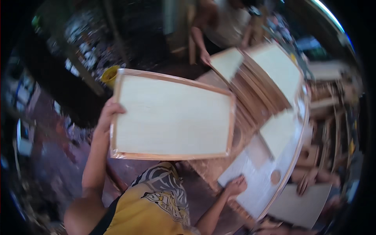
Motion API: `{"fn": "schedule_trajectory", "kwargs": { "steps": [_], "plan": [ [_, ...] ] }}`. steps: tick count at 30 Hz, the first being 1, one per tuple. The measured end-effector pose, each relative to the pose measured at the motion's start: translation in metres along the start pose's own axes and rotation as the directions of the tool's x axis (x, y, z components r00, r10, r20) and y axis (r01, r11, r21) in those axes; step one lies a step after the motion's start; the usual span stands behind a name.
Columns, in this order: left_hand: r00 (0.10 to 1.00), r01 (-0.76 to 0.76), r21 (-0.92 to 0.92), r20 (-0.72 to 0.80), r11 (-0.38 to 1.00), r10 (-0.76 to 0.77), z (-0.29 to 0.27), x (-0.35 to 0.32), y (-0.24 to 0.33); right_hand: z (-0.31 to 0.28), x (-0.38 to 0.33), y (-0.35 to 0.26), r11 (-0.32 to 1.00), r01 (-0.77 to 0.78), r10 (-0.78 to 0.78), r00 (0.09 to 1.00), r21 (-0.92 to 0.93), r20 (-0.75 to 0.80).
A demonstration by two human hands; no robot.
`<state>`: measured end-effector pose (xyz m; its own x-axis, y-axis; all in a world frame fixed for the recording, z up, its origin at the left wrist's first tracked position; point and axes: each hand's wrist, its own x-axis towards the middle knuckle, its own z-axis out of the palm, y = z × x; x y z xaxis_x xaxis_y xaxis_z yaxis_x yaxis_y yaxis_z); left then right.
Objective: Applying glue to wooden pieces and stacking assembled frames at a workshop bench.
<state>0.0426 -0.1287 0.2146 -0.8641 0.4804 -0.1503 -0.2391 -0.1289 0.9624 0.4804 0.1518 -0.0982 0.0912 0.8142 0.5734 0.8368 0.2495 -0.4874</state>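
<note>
My left hand (111, 113) grips the left edge of a wood-framed panel (172, 117), its thumb over the frame. The panel has a pale face and a brown rim, and shiny clear film shows along its edges. It is held up in front of me, covering part of the work table (207, 174). My right hand (236, 186) has its fingers curled in, over a whitish sheet (254, 188) with a round hole. Whether anything small is in those fingers cannot be made out.
Stacked wood-framed panels (270, 88) lie on the table's far side, where a person's hand (205, 57) touches one. A pale panel (279, 131) lies nearer. At right, another person's hand (306, 181) rests on a greyish board (299, 203). A yellow bucket (109, 74) stands far left.
</note>
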Motion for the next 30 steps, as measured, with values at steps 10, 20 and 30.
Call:
{"fn": "schedule_trajectory", "kwargs": {
  "steps": [10, 20, 30],
  "plan": [
    [0.946, -0.246, 0.417, 0.300, 0.875, 0.123, 0.017, -0.045, 0.082, -0.011, 0.033, -0.030, 1.000, -0.028, 0.029, 0.993, 0.010, -0.116],
    [0.918, -0.257, 0.524, 0.395, 0.812, 0.036, 0.085, -0.008, 0.096, -0.019, 0.020, -0.034, 0.998, 0.034, -0.036, 0.999, -0.054, -0.041],
    [0.823, -0.249, 0.275, 0.565, 0.929, 0.054, 0.094, 0.117, 0.081, 0.032, 0.034, -0.060, 0.737, -0.248, 0.405, 0.907, 0.629, -0.117]
  ]
}}
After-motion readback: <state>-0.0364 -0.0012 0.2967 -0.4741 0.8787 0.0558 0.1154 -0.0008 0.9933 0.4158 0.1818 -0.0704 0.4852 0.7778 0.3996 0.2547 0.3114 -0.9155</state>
